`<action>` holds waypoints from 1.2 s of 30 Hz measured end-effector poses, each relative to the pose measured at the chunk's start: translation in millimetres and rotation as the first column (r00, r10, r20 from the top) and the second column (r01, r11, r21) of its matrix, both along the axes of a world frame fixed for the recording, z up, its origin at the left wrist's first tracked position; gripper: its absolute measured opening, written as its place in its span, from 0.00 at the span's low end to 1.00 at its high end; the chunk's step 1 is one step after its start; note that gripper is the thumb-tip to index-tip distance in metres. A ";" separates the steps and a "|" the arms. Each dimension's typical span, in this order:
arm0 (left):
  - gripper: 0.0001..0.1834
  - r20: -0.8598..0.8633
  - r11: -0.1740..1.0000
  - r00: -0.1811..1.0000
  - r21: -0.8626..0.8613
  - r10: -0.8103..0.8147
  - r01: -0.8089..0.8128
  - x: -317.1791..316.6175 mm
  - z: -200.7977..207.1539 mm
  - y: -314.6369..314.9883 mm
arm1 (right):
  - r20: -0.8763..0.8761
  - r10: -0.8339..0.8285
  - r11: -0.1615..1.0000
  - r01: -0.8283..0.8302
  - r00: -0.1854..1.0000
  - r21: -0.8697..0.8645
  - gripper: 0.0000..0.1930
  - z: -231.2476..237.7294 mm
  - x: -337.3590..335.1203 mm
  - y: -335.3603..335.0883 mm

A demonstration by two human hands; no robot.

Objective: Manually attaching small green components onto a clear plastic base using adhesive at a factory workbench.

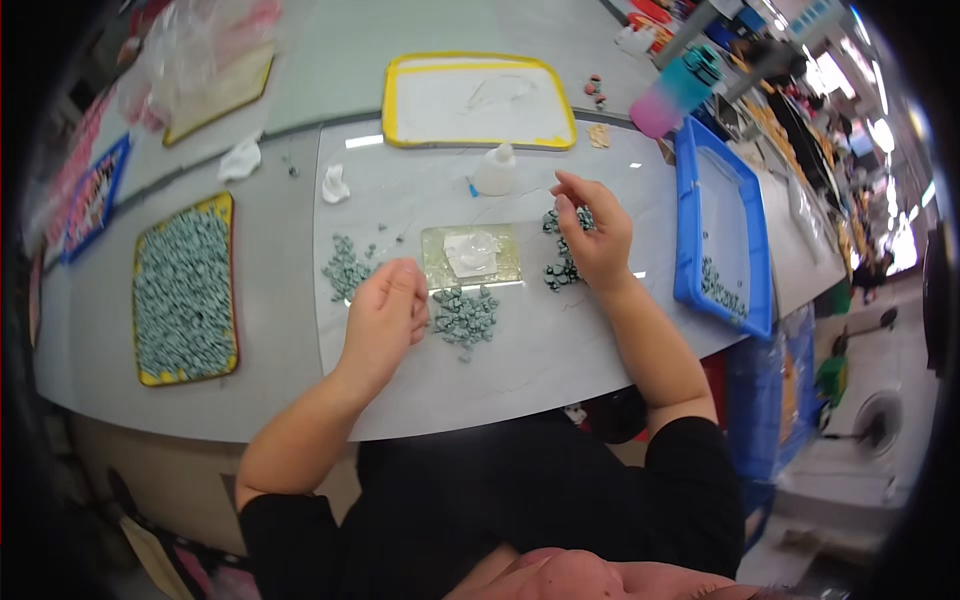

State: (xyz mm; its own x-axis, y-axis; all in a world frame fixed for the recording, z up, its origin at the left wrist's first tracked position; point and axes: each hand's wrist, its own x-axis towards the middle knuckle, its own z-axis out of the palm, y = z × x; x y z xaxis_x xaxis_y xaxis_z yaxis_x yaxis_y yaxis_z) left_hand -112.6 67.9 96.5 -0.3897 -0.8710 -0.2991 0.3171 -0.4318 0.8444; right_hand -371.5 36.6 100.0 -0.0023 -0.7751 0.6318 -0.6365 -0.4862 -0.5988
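Left hand (385, 312) curled, pinch hidden from me; right hand (600, 240) loosely spread. Small grey-green pebble-like pieces (466, 320) seem light, hard: grasp by sides.

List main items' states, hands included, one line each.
Left hand: curled in, contents unclear
Right hand: half open, thumb and index apart
Yellow-edged left tray: full of green pieces
Blue bin: few pieces, near end
White conical bottle: upright
Drinking bottle: lidded
Center green pieces: loose heap
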 end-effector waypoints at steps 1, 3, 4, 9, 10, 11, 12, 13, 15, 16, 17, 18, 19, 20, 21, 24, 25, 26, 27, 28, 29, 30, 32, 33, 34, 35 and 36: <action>0.13 0.005 0.997 0.997 -0.011 0.075 -0.075 -18.2 17.5 14.6 | 0.034 -0.007 1.000 0.008 0.999 -0.030 0.15 10.8 -17.5 16.7; 0.13 0.065 0.989 0.989 -0.077 0.132 -0.127 -60.9 46.9 51.2 | 0.091 -0.041 0.993 0.050 0.995 -0.107 0.16 33.1 -57.0 56.4; 0.12 0.085 0.970 0.970 -0.111 0.228 -0.218 -80.5 59.8 72.6 | 0.113 -0.037 0.987 0.054 0.993 -0.148 0.17 44.4 -77.7 80.4; 0.09 0.194 0.961 0.961 -0.232 0.198 -0.151 -168.5 84.4 205.3 | -0.047 -0.099 0.941 0.078 0.994 -0.330 0.20 89.5 -174.4 223.6; 0.09 0.224 0.951 0.946 -0.256 0.234 -0.175 -185.4 83.1 231.6 | -0.153 -0.116 0.906 0.041 0.982 -0.422 0.20 95.4 -192.1 253.0; 0.09 0.234 0.943 0.941 -0.284 0.246 -0.176 -200.3 80.8 258.0 | -0.131 -0.163 0.896 0.091 0.978 -0.435 0.20 102.3 -209.6 285.4; 0.09 0.249 0.947 0.947 -0.296 0.206 -0.128 -211.7 79.0 282.7 | -0.177 -0.181 0.879 0.079 0.967 -0.470 0.20 108.8 -225.4 317.7; 0.09 0.219 0.940 0.955 -0.320 0.199 -0.123 -220.7 76.5 303.4 | -0.232 -0.195 0.866 0.057 0.953 -0.497 0.20 111.4 -240.3 348.2; 0.09 0.188 0.937 0.968 -0.336 0.167 -0.097 -233.6 76.9 340.8 | -0.145 -0.249 0.862 0.150 0.958 -0.485 0.20 104.6 -263.0 410.2; 0.09 0.198 0.931 0.966 -0.353 0.169 -0.091 -231.2 78.6 349.2 | -0.063 -0.268 0.857 0.208 0.961 -0.471 0.20 99.5 -264.9 432.7; 0.09 0.203 0.927 0.964 -0.365 0.171 -0.087 -228.5 81.7 355.5 | -0.102 -0.327 0.862 0.252 0.940 -0.439 0.18 95.6 -269.4 459.8; 0.09 0.201 0.931 0.968 -0.359 0.148 -0.068 -224.5 85.1 359.5 | -0.107 -0.347 0.859 0.270 0.932 -0.434 0.18 92.3 -274.7 483.7; 0.09 0.187 0.926 0.973 -0.372 0.137 -0.059 -216.5 92.0 360.5 | -0.159 -0.377 0.861 0.283 0.912 -0.422 0.19 91.9 -274.9 505.4; 0.09 0.164 0.924 0.978 -0.378 0.132 -0.061 -212.7 92.7 366.9 | -0.222 -0.398 0.868 0.286 0.890 -0.406 0.20 90.8 -277.6 527.6; 0.09 0.154 0.930 0.981 -0.363 0.114 -0.052 -207.4 93.8 372.3 | -0.239 -0.408 0.869 0.295 0.881 -0.397 0.20 91.6 -276.6 545.2; 0.09 0.124 0.910 0.987 -0.413 0.102 -0.042 -190.0 100.4 380.0 | -0.205 -0.390 0.897 0.320 0.898 -0.307 0.20 97.0 -262.6 576.8; 0.10 0.131 0.898 0.985 -0.438 0.109 -0.041 -181.0 102.2 378.9 | -0.180 -0.407 0.886 0.340 0.895 -0.314 0.20 91.3 -254.8 576.4; 0.10 0.136 0.884 0.983 -0.465 0.120 -0.044 -169.1 104.7 375.1 | -0.156 -0.420 0.877 0.356 0.894 -0.324 0.20 87.4 -243.8 571.6; 0.10 0.111 0.883 0.987 -0.466 0.120 -0.055 -156.6 112.2 372.2 | -0.177 -0.422 0.876 0.349 0.889 -0.335 0.20 89.7 -231.0 565.4; 0.10 0.097 0.891 0.988 -0.449 0.119 -0.063 -145.5 121.0 370.1 | -0.278 -0.468 0.867 0.375 0.839 -0.326 0.20 92.1 -217.6 560.5; 0.10 0.085 0.900 0.990 -0.431 0.115 -0.067 -134.5 128.0 366.0 | -0.374 -0.508 0.856 0.406 0.776 -0.320 0.20 96.4 -203.6 555.0; 0.10 0.063 0.900 0.992 -0.430 0.108 -0.071 -124.6 133.9 359.5 | -0.390 -0.514 0.853 0.405 0.764 -0.329 0.20 102.4 -192.7 548.9; 0.10 0.061 0.920 0.993 -0.386 0.097 -0.066 -98.6 147.0 344.5 | -0.350 -0.530 0.844 0.441 0.772 -0.305 0.20 116.1 -167.8 531.5; 0.10 0.043 0.920 0.994 -0.384 0.102 -0.077 -89.5 151.2 334.5 | -0.369 -0.543 0.839 0.470 0.754 -0.272 0.20 120.9 -157.9 523.4; 0.10 0.027 0.920 0.994 -0.382 0.101 -0.083 -79.5 154.8 323.7 | -0.382 -0.542 0.840 0.466 0.748 -0.279 0.20 126.7 -147.0 513.1; 0.11 0.026 0.921 0.995 -0.382 0.094 -0.077 -69.8 158.2 311.9 | -0.392 -0.538 0.843 0.465 0.746 -0.272 0.20 132.5 -136.6 501.6; 0.11 0.026 0.922 0.996 -0.382 0.087 -0.071 -60.8 161.3 300.0 | -0.401 -0.534 0.845 0.464 0.744 -0.264 0.20 138.2 -126.4 489.4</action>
